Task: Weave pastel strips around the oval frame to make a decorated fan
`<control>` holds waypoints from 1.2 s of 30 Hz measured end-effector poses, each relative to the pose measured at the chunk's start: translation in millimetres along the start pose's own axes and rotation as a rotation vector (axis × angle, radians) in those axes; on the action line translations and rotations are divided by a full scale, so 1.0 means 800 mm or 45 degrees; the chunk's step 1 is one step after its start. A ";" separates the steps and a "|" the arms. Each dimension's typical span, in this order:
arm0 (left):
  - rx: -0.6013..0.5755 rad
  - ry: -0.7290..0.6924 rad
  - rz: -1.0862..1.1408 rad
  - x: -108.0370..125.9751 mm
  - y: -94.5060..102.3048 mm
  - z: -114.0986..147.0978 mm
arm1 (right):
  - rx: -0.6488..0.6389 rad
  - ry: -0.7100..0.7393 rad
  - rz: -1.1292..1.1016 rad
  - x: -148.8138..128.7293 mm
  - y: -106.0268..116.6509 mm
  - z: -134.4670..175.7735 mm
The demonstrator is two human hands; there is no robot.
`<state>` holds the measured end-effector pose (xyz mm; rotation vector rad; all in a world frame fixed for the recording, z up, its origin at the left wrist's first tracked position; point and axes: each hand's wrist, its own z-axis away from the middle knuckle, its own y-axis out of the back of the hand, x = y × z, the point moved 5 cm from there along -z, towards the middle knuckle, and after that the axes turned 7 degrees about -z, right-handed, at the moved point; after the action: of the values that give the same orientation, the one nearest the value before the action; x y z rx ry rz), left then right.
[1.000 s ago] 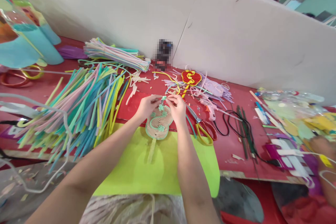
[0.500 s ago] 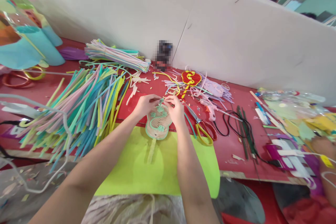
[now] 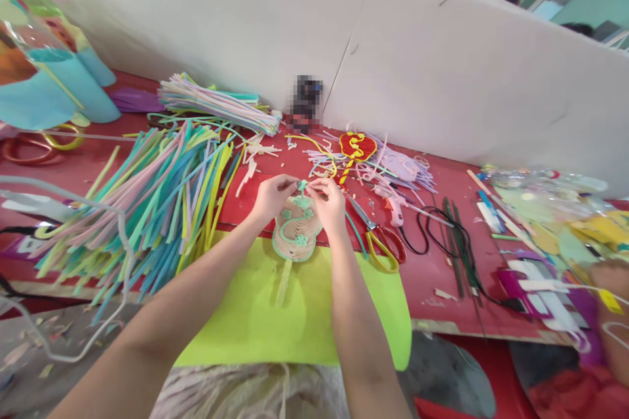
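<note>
Pinched between my left hand (image 3: 276, 198) and my right hand (image 3: 328, 201) is a small mint-green pipe cleaner piece (image 3: 303, 185). The fingers of both hands are closed at its two sides, tips nearly meeting. Just below them lies a beige fan-shaped pipe cleaner piece (image 3: 289, 247) with a mint-green edge, curled green trim and small green flower shapes. Its pale yellow-green handle (image 3: 283, 283) points towards me over a lime-green sheet (image 3: 236, 314). My hands partly cover the upper edge of the fan shape.
A big heap of coloured pipe cleaners (image 3: 162, 203) lies left, a bundle (image 3: 221, 105) behind it. On the right are scissors (image 3: 383, 249), a pink glue gun (image 3: 390, 203) and a dark cable (image 3: 417, 252). A red-and-yellow pipe cleaner fan (image 3: 358, 147) lies behind. Another person's arm (image 3: 609, 281) shows far right.
The small green piece has been raised slightly off the top of the fan shape and now shows more plainly between my fingertips. My hands have barely shifted otherwise.
</note>
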<state>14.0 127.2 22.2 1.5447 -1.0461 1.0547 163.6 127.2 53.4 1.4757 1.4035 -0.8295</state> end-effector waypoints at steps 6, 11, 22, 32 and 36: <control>0.006 0.039 0.165 -0.006 -0.004 0.000 | 0.034 -0.060 -0.088 0.006 0.000 -0.001; -0.146 0.085 0.264 -0.011 -0.004 -0.009 | 0.009 -0.050 -0.092 0.009 0.001 -0.002; -0.363 0.042 0.185 -0.009 -0.004 -0.008 | -0.072 -0.025 -0.090 0.001 0.002 -0.001; -0.300 0.114 0.405 -0.003 -0.005 -0.004 | -0.065 -0.042 -0.153 0.005 0.003 -0.003; -0.239 0.091 0.421 -0.005 -0.007 -0.004 | -0.047 -0.074 -0.173 0.007 0.004 -0.003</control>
<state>17.9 132.2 17.7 1.2002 -1.3407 1.1873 167.2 131.5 49.4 1.3293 1.4797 -0.9188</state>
